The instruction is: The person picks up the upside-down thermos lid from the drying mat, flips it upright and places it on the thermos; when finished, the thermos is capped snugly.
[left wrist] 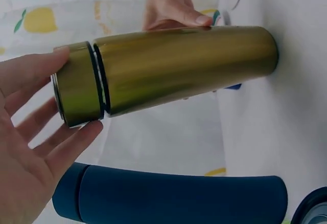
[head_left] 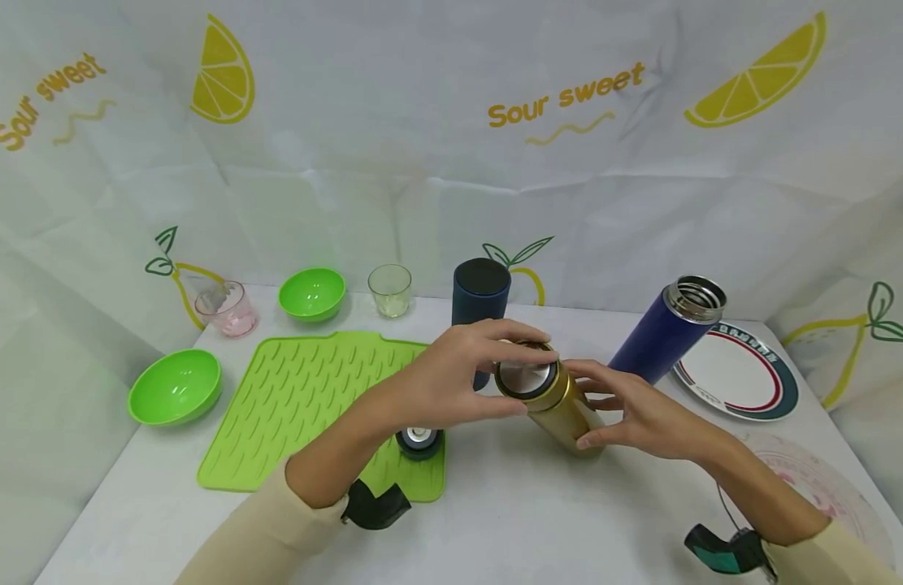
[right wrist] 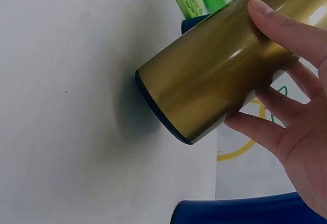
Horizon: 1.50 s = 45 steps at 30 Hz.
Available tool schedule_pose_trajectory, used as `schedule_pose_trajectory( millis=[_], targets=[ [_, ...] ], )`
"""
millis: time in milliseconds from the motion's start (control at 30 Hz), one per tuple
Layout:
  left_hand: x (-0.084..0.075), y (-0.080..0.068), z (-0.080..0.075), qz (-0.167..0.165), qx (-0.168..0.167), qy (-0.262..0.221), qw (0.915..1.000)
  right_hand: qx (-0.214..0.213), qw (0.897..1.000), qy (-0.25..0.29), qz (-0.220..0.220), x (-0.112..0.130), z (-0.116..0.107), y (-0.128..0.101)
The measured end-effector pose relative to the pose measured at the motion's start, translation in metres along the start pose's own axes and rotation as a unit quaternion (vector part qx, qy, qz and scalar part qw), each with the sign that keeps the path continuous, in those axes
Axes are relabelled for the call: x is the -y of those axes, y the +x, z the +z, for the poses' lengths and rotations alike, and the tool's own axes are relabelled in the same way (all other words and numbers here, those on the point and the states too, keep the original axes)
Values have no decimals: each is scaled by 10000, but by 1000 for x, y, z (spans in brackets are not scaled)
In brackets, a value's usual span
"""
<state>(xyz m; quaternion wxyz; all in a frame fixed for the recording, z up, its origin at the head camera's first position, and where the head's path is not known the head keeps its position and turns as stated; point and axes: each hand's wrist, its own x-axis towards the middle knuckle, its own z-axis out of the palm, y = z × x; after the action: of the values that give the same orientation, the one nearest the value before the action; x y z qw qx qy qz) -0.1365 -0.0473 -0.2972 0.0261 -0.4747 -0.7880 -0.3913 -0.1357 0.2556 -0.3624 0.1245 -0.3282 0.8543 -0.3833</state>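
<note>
Head view, left to right. A green bowl (head_left: 175, 387) and a ribbed green mat (head_left: 305, 398) lie at the left of the white table (head_left: 553, 520); a small dark cap (head_left: 418, 441) rests on the mat's near right corner.

The left hand (head_left: 458, 378) curls its fingers and thumb around the lid (head_left: 526, 379) of the gold flask (head_left: 561, 406), at the flask's upper end. In the left wrist view the fingers (left wrist: 36, 71) wrap the lid band, which shows a thin dark seam against the body.

The gold flask sits at the table's centre, tilted. Its long axis runs from the lid, up and toward the person's left, down to the base on the right; the base edge meets the table in the right wrist view, though how firmly it bears there cannot be told.

The right hand (head_left: 634, 414) grips the flask's body, thumb on top and fingers (right wrist: 265, 127) beneath, just right of the left hand. Each hand thus holds one end: left on the lid, right on the body.

Behind stand a dark blue flask (head_left: 480, 301), closed, and farther right an open blue flask (head_left: 670, 329) beside a plate (head_left: 744, 374).
</note>
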Motion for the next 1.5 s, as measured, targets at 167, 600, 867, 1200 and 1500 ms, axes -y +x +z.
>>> schedule_pose_trajectory(
  millis=[167,600,867,1200,1500],
  targets=[
    [-2,-2,-3,215,226,67,9995,34,10000,32,46,1,0,0],
    [-6,-2,13,-426,-710,1093,9905,54,10000,-7,-49,-2,0,1],
    [-1,0,-1,144,538,-246,9981,102,9999,68,120,1,-1,0],
    [-11,-2,12,-848,-658,1564,9818,33,10000,46,14,-1,1,2],
    [-5,1,-5,-259,311,-57,9992,81,9999,-1,61,2,-1,1]
  ],
)
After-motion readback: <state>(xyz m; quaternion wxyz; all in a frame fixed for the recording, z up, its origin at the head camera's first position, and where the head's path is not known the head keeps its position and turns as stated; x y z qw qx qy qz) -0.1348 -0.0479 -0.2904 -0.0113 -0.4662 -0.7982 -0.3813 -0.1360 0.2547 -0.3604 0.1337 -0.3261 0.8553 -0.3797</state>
